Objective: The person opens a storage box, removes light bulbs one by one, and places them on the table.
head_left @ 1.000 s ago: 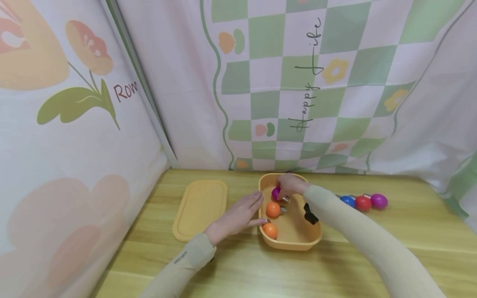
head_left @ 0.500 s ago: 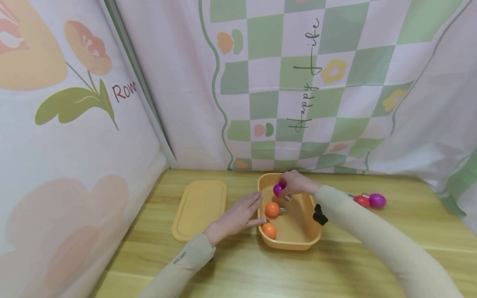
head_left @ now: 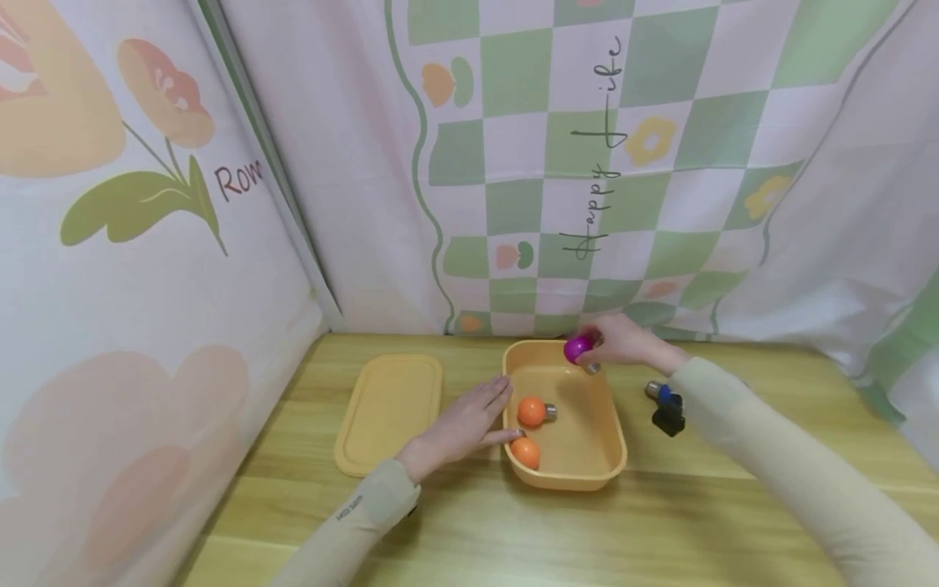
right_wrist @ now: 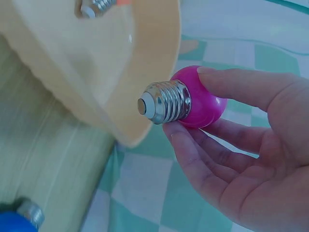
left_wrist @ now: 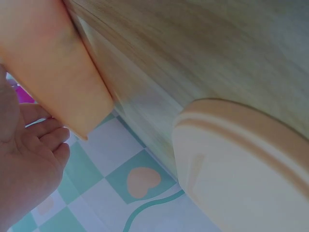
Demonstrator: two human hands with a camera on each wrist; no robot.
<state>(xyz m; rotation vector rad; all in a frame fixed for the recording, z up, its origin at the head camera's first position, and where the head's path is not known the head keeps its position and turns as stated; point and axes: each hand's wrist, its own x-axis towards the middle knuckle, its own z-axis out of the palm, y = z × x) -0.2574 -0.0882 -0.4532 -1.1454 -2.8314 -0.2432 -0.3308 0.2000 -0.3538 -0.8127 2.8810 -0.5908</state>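
A purple light bulb [right_wrist: 205,101] with a silver screw base is pinched between the thumb and fingers of my right hand [head_left: 623,341], over the far right corner of the orange-yellow bin [head_left: 616,456]. Two orange bulbs lie in the bin: one orange bulb [head_left: 531,412] near the middle of its left side, another orange bulb [head_left: 526,453] in the near left corner. My left hand [head_left: 465,422] rests at the bin's left rim with its fingers extended. In the left wrist view, the left hand's fingers [left_wrist: 46,128] lie along the bin's wall.
A flat yellow lid [head_left: 392,412] lies on the wooden table left of the bin. Right of the bin is a blue bulb [right_wrist: 17,222], partly hidden by the right wrist's black camera in the head view. A checkered curtain [head_left: 513,204] hangs behind the table.
My right hand has lifted the purple bulb from the bin's floor and carried it right to the far rim. The right forearm now covers the red and purple bulbs. The left hand stays put.
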